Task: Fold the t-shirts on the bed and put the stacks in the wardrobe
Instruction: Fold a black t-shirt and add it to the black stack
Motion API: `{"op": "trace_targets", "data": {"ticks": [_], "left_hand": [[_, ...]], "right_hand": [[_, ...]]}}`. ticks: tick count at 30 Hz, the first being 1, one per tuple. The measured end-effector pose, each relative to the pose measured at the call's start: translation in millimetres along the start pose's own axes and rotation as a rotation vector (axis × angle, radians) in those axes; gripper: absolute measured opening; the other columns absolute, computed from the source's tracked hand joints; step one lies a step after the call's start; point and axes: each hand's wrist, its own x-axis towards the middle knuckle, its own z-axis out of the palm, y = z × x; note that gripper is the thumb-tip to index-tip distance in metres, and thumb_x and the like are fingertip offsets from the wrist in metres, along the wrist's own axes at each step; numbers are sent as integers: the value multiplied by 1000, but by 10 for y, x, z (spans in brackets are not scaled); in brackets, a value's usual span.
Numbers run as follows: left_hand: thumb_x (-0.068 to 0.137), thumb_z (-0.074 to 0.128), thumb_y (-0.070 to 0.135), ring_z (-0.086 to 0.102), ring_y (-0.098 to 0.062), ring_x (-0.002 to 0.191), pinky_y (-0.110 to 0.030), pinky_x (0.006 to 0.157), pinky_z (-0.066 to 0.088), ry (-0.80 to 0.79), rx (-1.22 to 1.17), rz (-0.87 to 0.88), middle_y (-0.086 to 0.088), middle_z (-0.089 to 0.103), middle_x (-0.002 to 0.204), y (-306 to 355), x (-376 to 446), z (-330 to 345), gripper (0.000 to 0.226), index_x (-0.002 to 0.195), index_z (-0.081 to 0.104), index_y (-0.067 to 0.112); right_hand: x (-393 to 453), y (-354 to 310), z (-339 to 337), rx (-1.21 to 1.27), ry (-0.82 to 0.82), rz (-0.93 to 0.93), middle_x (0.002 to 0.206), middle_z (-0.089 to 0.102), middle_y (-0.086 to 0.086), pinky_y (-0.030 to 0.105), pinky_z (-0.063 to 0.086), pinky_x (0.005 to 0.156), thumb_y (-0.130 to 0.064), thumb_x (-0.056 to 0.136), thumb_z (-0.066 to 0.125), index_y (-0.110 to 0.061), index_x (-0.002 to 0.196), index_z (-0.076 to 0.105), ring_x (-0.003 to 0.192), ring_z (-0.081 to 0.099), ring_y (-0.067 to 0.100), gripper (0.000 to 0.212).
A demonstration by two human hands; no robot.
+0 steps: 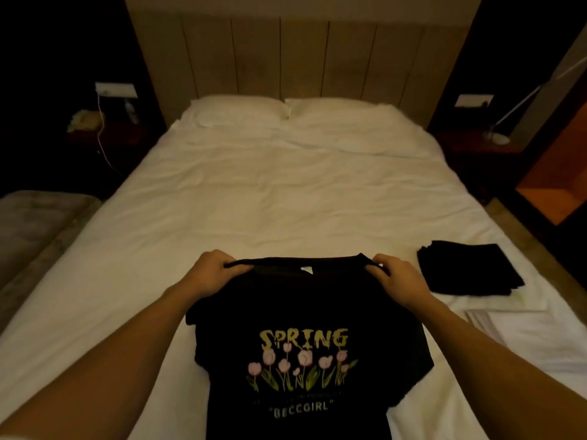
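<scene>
1. Head view looks down along a bed (270, 192) with white sheets, and a black t-shirt (305, 315) lies at its near end, print side up, with the word "SPRING" and pink tulips on it.
2. The left hand (211, 274) pinches the left shoulder of the t-shirt; its fingers (222, 260) are curled over the cloth edge and the thumb is below.
3. The right hand (397, 277) pinches the right shoulder in the same way, and the collar edge is stretched in a line between both hands.
4. A stack of folded black clothes (467, 268) sits on the bed near the right edge, well apart from the t-shirt, and it rests on a folded white cloth (495, 304).
5. No container holds anything; all the clothes lie open on the bed.
6. Two white pillows (286, 111) lie side by side at the far end, against a wooden headboard (301, 55).
7. The middle and the far half of the bed are bare sheet with only wrinkles, so much free surface lies beyond the hands.
8. A padded bench (41, 227) stands just beside the left edge of the bed.
9. The bottom of the t-shirt is cut off by the lower frame border.
10. The room sides are very dark: on the left nightstand (104, 134) I can see a white cable (101, 128) and small pale things that I cannot identify, and at the right a lamp (498, 134).
</scene>
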Motion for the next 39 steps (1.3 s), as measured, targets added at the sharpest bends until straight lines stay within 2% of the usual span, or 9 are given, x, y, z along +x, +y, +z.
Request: {"op": "trace_targets", "data": {"ticks": [2, 8, 16, 26, 29, 31, 35, 37, 39], "left_hand": [[88, 69, 44, 54, -21, 50, -29, 53, 35, -30, 32, -21, -13, 57, 53, -95, 321, 138, 50, 64, 68, 1], [86, 68, 50, 42, -22, 42, -31, 54, 30, -34, 83, -122, 0, 39, 42, -348, 1268, 460, 56, 51, 51, 11], [88, 64, 53, 35, -22, 42, -31, 55, 24, -136, 182, -220, -1, 31, 43, -847, 2161, 823, 60, 49, 45, 11], [84, 61, 64, 42, -21, 45, -31, 53, 29, -145, 193, -191, -2, 38, 46, -1644, 2930, 1505, 65, 49, 42, 12], [80, 59, 68, 52, -23, 50, -31, 53, 34, -144, 176, -214, -1, 47, 48, -1776, 3058, 1552, 65, 53, 56, 10], [79, 59, 73, 59, -21, 57, -33, 54, 42, -153, 176, -210, -1, 58, 56, -1824, 3176, 1546, 63, 67, 71, 12], [84, 65, 60, 54, -15, 53, -29, 50, 34, -80, 131, -216, 5, 51, 49, -1844, 3359, 1602, 49, 47, 52, 30], [86, 65, 57, 55, -11, 56, -27, 51, 35, -89, 121, -234, 9, 54, 52, -1875, 3388, 1658, 39, 53, 57, 36], [85, 62, 61, 59, -15, 58, -29, 52, 39, -140, 130, -259, 3, 58, 55, -1930, 3411, 1684, 43, 60, 66, 25]], "right_hand": [[258, 186, 177, -28, -19, 22, 76, 63, -1, 37, 44, 59, -45, 99, 49, -35, 85, 55, 79, 62, 27, 18], [1159, 484, 614, -77, -83, 38, 73, 56, -3, 29, 28, 49, -42, 102, 44, -30, 97, 60, 70, 53, 22, 20], [1991, 792, 1308, -113, -180, 146, 84, 61, -3, 27, 33, 53, -43, 102, 44, -30, 103, 66, 76, 54, 21, 26], [2640, 1294, 1990, -166, -251, 266, 91, 62, -2, 32, 41, 64, -42, 102, 44, -31, 106, 66, 85, 60, 24, 25], [2771, 1339, 2159, -138, -266, 299, 90, 63, -2, 31, 39, 63, -41, 102, 44, -30, 104, 66, 85, 60, 23, 24], [2884, 1337, 2233, -127, -266, 308, 95, 66, -1, 32, 40, 65, -40, 102, 44, -30, 106, 66, 89, 62, 24, 25], [3013, 1317, 2342, -129, -246, 327, 104, 68, 1, 33, 40, 69, -38, 103, 44, -27, 110, 66, 96, 61, 26, 26], [3024, 1327, 2387, -117, -248, 356, 110, 68, 2, 34, 41, 73, -39, 103, 44, -27, 115, 66, 101, 62, 27, 28], [3048, 1335, 2423, -123, -270, 385, 111, 68, 2, 33, 41, 74, -40, 102, 44, -29, 116, 65, 103, 62, 28, 27]]}}
